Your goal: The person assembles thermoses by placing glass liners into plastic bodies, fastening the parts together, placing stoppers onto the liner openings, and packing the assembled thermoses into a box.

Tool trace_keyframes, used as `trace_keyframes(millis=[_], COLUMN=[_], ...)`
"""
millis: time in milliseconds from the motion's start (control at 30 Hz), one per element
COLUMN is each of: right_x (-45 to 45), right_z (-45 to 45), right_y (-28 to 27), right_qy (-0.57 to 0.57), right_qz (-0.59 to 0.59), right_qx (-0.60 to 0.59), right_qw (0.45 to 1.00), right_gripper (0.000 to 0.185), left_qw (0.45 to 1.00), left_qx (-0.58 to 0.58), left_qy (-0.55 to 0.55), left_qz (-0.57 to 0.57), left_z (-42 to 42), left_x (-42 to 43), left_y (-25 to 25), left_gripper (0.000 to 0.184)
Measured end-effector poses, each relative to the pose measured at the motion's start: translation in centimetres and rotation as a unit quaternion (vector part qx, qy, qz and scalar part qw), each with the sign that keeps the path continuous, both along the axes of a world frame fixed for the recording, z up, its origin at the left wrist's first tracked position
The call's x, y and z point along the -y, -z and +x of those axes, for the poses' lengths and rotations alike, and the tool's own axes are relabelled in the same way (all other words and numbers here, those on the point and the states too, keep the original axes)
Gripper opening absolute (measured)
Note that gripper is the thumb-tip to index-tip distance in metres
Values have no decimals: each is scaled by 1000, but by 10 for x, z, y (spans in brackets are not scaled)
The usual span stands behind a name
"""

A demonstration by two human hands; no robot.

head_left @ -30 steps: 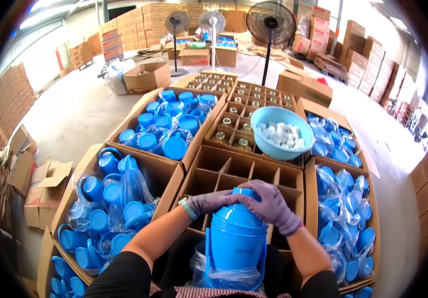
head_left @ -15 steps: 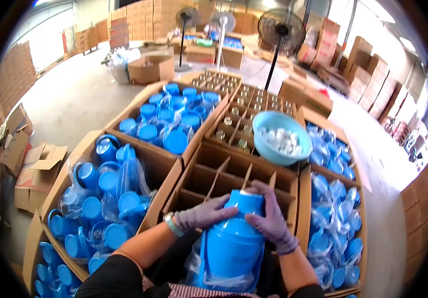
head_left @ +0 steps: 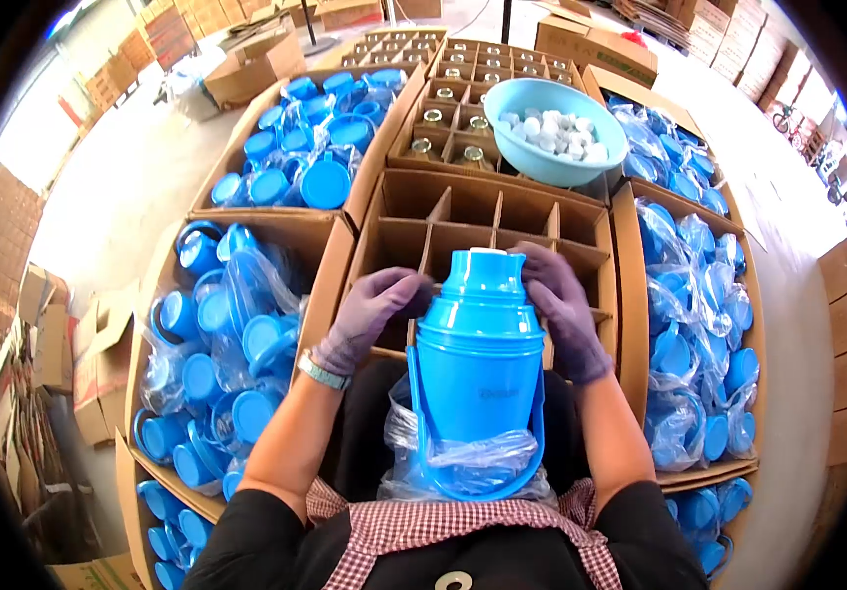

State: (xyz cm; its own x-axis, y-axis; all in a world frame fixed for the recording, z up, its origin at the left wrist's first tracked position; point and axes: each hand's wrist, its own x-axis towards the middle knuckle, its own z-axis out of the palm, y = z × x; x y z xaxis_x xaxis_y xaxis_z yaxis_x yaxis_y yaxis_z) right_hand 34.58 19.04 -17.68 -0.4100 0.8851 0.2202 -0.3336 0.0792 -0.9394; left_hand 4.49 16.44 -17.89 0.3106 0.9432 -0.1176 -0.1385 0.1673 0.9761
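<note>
A blue plastic vacuum flask [head_left: 483, 344] stands upright between my knees, its lower part in a crumpled clear plastic bag [head_left: 483, 452]. Its blue carrying handle [head_left: 416, 413] hangs down in front. Something white shows at the top of its neck. My left hand [head_left: 374, 310], in a thin purple-grey glove, is just left of the flask's shoulder, apart from it, fingers loosely bent and holding nothing visible. On the other side, my gloved right hand [head_left: 563, 310] is open close by the neck and shoulder. Whether its fingertips touch the flask I cannot tell.
Ahead stands a divided carton [head_left: 369, 231]. Beyond it, a light-blue basin [head_left: 605, 123] of small white pieces rests on a carton of glass bottles [head_left: 475, 157]. Cartons of bagged blue flask parts flank me, left [head_left: 340, 256] and right [head_left: 630, 295].
Both hands have come off the flask's shoulder, the left farther out to the side. The head view has tilted down, so the flask appears higher and more upright.
</note>
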Motion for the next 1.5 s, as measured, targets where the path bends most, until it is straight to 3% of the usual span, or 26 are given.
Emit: trace_keyframes(millis=[67, 100, 133, 167, 333, 400, 467, 533, 600, 667, 733, 800, 833, 867, 933, 967, 1000, 1033, 1067, 1200, 1267, 1333, 1367, 1400, 1467, 1500], right_x=[33, 48, 66, 85, 104, 100, 95, 85, 70, 53, 51, 68, 81, 88, 105, 106, 105, 107, 103, 46, -10, -10, -12, 8, 53, 80], right_z=[0, -2, -6, -23, -20, -9, -3, -3, -3, 5, 9, 1, 1, -7, -31, -47, -59, -70, -76, -63, -42, -29, -29, -38, -60, -72], right_y=[-33, -39, -45, -61, -51, -29, -5, 26, 44, 51, 28, 20, 10, -9, -48, -68, -87, -105, -119, -148, -162, -178, -189, -220, -256, -266], right_qy=[163, 163, 159, 239, 285, 308, 329, 313, 237, 196, 184, 281, 293, 287, 264, 286, 248, 207, 168, -18, -4, -186, -305, -343, -334, -290], right_qz=[170, 245, 312, 369, 307, 247, 161, 56, -77, -9, 189, 276, 207, 209, 278, 350, 360, 366, 374, 261, 466, 193, 240, 273, 349, 391], right_qx=[57, 151, 246, 352, 274, 214, 183, 94, 45, 130, 294, 355, 252, 211, 195, 293, 333, 376, 416, 353, 330, 191, 173, 228, 297, 315], right_qw=[970, 944, 904, 826, 866, 893, 912, 944, 967, 972, 919, 848, 899, 911, 903, 843, 835, 826, 812, 898, 821, 944, 905, 869, 824, 815], right_gripper=[42, 36, 30, 22, 17, 16, 21, 22, 19, 17, 17, 12, 8, 6, 9, 14, 15, 17, 18, 26, 35, 42, 46, 42, 37, 30], left_qw=[998, 994, 985, 984, 964, 966, 951, 875, 786, 756, 759, 768, 834, 888, 996, 1000, 998, 990, 979, 943, 935, 937, 944, 929, 886, 941], left_qx=[0, 72, 145, 142, 201, 70, -43, -234, -388, -435, -400, -353, -293, -227, -52, -12, 30, 49, 61, 120, 144, 168, 182, 243, 360, 237], left_qy=[-63, -64, -69, -98, -123, -166, -185, -141, -108, -116, -136, -155, -154, -149, -45, 4, 53, 125, 178, 272, 285, 280, 266, 273, 289, 236], left_qz=[6, -55, -56, -37, 120, 186, 246, 400, 468, 475, 496, 512, 441, 370, 56, 24, -7, -41, -75, -151, -153, -122, -63, -57, -42, 54], left_z=[7, 13, 18, 24, 37, 41, 44, 50, 79, 102, 94, 67, 46, 24, 2, 5, 11, 14, 22, 34, 39, 44, 47, 48, 50, 48], left_x=[12, 23, 31, 38, 45, 54, 62, 66, 81, 85, 82, 81, 74, 59, 32, 16, -1, -25, -34, -31, -18, -4, 5, 14, 32, 39], left_y=[20, 29, 36, 36, 28, -1, -17, -40, -88, -105, -98, -82, -56, -21, 51, 59, 69, 107, 107, 80, 56, 30, 20, 15, 7, -3], left_gripper=[42, 34, 31, 31, 42, 44, 34, 34, 47, 45, 42, 39, 36, 33, 30, 32, 36, 54, 56, 63, 66, 70, 89, 90, 93, 96])
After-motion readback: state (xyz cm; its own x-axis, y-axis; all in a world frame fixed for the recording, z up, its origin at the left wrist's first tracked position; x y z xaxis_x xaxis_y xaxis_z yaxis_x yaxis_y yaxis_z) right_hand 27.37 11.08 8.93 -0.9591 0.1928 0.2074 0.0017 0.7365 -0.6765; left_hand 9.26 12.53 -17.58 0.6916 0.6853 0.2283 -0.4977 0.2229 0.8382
